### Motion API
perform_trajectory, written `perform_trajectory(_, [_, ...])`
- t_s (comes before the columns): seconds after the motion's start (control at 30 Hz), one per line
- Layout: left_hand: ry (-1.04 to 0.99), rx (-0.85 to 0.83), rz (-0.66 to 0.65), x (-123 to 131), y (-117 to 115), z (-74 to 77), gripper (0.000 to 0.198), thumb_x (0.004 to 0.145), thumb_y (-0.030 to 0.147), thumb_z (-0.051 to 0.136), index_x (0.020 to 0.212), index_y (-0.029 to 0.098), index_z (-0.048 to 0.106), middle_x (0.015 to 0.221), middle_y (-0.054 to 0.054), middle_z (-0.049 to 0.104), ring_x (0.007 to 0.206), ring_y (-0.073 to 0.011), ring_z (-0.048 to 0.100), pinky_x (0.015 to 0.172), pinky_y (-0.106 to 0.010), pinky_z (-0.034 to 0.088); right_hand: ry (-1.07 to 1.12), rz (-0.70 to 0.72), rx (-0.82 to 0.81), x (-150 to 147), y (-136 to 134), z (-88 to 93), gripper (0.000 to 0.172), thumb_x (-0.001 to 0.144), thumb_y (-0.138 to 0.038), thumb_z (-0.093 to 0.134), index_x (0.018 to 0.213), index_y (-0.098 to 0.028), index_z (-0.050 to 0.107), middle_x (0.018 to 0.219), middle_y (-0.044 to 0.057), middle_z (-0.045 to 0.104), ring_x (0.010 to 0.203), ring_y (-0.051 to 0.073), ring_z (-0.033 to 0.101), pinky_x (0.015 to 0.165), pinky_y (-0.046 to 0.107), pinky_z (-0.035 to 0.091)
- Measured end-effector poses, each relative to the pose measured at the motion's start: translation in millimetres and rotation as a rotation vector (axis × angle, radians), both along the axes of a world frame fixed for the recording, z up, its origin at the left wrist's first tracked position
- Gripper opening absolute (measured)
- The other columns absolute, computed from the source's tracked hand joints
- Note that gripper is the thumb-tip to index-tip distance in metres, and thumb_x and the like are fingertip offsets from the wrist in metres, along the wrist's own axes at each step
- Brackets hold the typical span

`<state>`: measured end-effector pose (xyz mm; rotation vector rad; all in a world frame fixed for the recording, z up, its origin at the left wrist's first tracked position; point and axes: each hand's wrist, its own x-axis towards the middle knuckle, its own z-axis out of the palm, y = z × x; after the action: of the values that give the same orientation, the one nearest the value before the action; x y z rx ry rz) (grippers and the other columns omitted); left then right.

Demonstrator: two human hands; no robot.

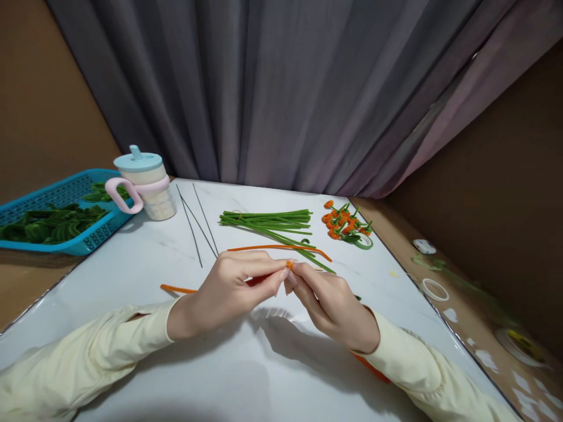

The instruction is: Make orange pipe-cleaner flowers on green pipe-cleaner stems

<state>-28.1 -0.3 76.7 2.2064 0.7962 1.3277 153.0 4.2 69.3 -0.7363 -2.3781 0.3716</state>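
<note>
Both my hands meet above the middle of the white table. My left hand (240, 282) is closed, thumb and forefinger pinching a small bent piece of orange pipe cleaner (289, 265). From the other side, my right hand (334, 302) pinches the same piece; most of it is hidden by the fingertips. Just beyond lies a long orange pipe cleaner (277, 247), in front of a bundle of green pipe cleaners (268, 218). Another orange strip (178, 289) shows beside my left wrist, and an orange length (372, 368) lies under my right forearm.
Small orange flower-like pieces with green stems (336, 220) are heaped at back right, beside a green tape roll (364, 241). Thin dark wires (190, 225) lie left. A lidded cup (160, 202) stands near a blue basket (83, 243) of green leaf shapes. A white tape roll (434, 289) lies right.
</note>
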Motion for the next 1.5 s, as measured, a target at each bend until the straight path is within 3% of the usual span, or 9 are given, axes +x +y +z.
perform_trajectory(0.2, [0.073, 0.017, 0.015, -1, 3, 2.2, 0.021, 0.086, 0.01, 0.05, 0.071, 0.012, 0.065, 0.061, -0.002, 0.06, 0.056, -0.0088, 0.052, 0.052, -0.02, 0.041, 0.048, -0.01, -0.072, 1, -1, 6.8, 0.017, 0.094, -0.016, 0.034, 0.082, -0.018, 0.047, 0.065, -0.001, 0.053, 0.053, 0.009, 0.046, 0.054, 0.02, 0.038])
perform_trajectory(0.3, [0.099, 0.107, 0.026, -1, 2, -1.3, 0.022, 0.087, 0.009, 0.048, 0.072, 0.012, 0.063, 0.063, -0.002, 0.06, 0.057, -0.0094, 0.054, 0.054, -0.02, 0.043, 0.067, -0.023, -0.121, 0, -2, 8.5, 0.018, 0.094, -0.016, 0.035, 0.082, -0.018, 0.048, 0.064, -0.002, 0.052, 0.052, 0.008, 0.044, 0.054, 0.02, 0.037])
perform_trajectory(0.53, [0.372, 0.709, 0.149, -5, 8, -13.2, 0.018, 0.088, 0.006, 0.045, 0.104, 0.005, 0.053, 0.075, -0.01, 0.066, 0.068, -0.0168, 0.061, 0.057, -0.028, 0.05, 0.074, -0.032, -0.241, 1, -6, 13.7, 0.026, 0.095, -0.019, 0.035, 0.076, -0.017, 0.052, 0.061, -0.003, 0.054, 0.052, 0.006, 0.047, 0.056, 0.018, 0.037])
perform_trajectory(0.63, [0.392, 0.832, 0.17, -7, 12, -17.8, 0.027, 0.086, 0.005, 0.047, 0.112, 0.001, 0.047, 0.072, -0.011, 0.066, 0.064, -0.0188, 0.06, 0.051, -0.03, 0.047, 0.075, -0.023, -0.254, 2, -7, 16.1, 0.026, 0.095, -0.019, 0.034, 0.076, -0.017, 0.052, 0.062, -0.003, 0.056, 0.052, 0.006, 0.047, 0.057, 0.018, 0.037])
perform_trajectory(0.9, [0.416, 0.866, 0.193, -10, 13, -23.3, 0.04, 0.08, 0.002, 0.053, 0.119, -0.003, 0.043, 0.071, -0.013, 0.065, 0.062, -0.0203, 0.059, 0.047, -0.032, 0.045, 0.045, -0.008, -0.245, 1, -7, 16.2, 0.023, 0.095, -0.019, 0.034, 0.079, -0.017, 0.051, 0.064, -0.002, 0.057, 0.052, 0.006, 0.049, 0.056, 0.019, 0.038])
perform_trajectory(1.17, [0.528, 0.939, 0.282, -11, 10, -22.2, 0.032, 0.079, 0.004, 0.058, 0.108, -0.004, 0.05, 0.068, -0.01, 0.064, 0.058, -0.0183, 0.058, 0.043, -0.03, 0.042, 0.026, -0.077, -0.18, -3, -5, 12.9, 0.02, 0.095, -0.021, 0.034, 0.082, -0.018, 0.049, 0.06, -0.003, 0.051, 0.049, 0.008, 0.047, 0.052, 0.02, 0.038])
perform_trajectory(1.33, [0.63, 0.969, 0.348, -11, 8, -22.7, 0.026, 0.082, 0.006, 0.054, 0.107, -0.003, 0.051, 0.06, -0.005, 0.059, 0.053, -0.0159, 0.056, 0.042, -0.028, 0.039, 0.014, -0.131, -0.044, -4, 0, 2.6, 0.012, 0.094, -0.02, 0.034, 0.098, -0.017, 0.045, 0.065, -0.002, 0.056, 0.049, 0.009, 0.05, 0.049, 0.02, 0.039])
perform_trajectory(1.5, [0.745, 0.998, 0.436, -8, 5, -19.3, 0.024, 0.083, 0.006, 0.051, 0.105, -0.003, 0.053, 0.059, -0.003, 0.056, 0.05, -0.0128, 0.053, 0.037, -0.025, 0.032, -0.105, -0.126, 0.085, -2, 2, 0.1, 0.015, 0.094, -0.016, 0.029, 0.097, -0.016, 0.044, 0.067, 0.002, 0.058, 0.054, 0.013, 0.054, 0.05, 0.023, 0.041])
